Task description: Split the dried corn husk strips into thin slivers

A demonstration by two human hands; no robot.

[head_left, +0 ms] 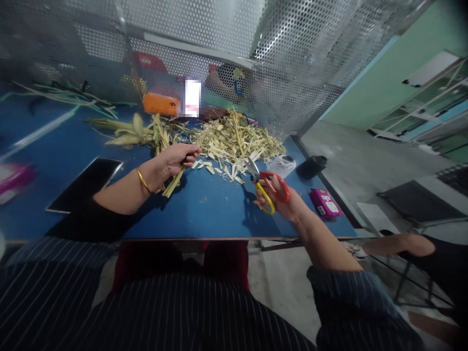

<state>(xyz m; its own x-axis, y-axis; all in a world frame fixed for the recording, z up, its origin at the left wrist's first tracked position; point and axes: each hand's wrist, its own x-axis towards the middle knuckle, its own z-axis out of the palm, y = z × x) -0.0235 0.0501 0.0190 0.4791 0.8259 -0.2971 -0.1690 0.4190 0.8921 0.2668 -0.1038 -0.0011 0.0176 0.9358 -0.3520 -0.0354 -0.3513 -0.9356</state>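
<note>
One pair of red-and-yellow-handled scissors (260, 177) is standing out right of center in the frame, its handles resting in the gripping fingers of a seated worker's right hand (280, 204), its blades pointing up and left toward a pile of pale plant strips (234, 139); whether those blades are standing apart cannot be told. Cutting well here would probably mean aiming the points clear of the other hand's fingertips, pinching the stalks firmly near the cut and taking short, controlled snips. The scissors are sitting well apart from the left hand (183, 156), on its right side, with the blade tips jutting beyond the right hand toward the pile. Near center, the left hand is forming a closed fist, thumb meeting forefinger, over a bundle of long pale stalks (159, 134), with stalk ends showing just below it; whether the fingers are gripping any cannot be told. A gold bangle (143, 181) is circling the left wrist. At right, a purple packet (325, 202) is lying on the blue table (208, 214) near a dark cup-like object (311, 167). At upper center, an orange packet (161, 104) is lying before a perforated screen (201, 29), while a co-worker's arm (400, 243) is showing at lower right
</note>
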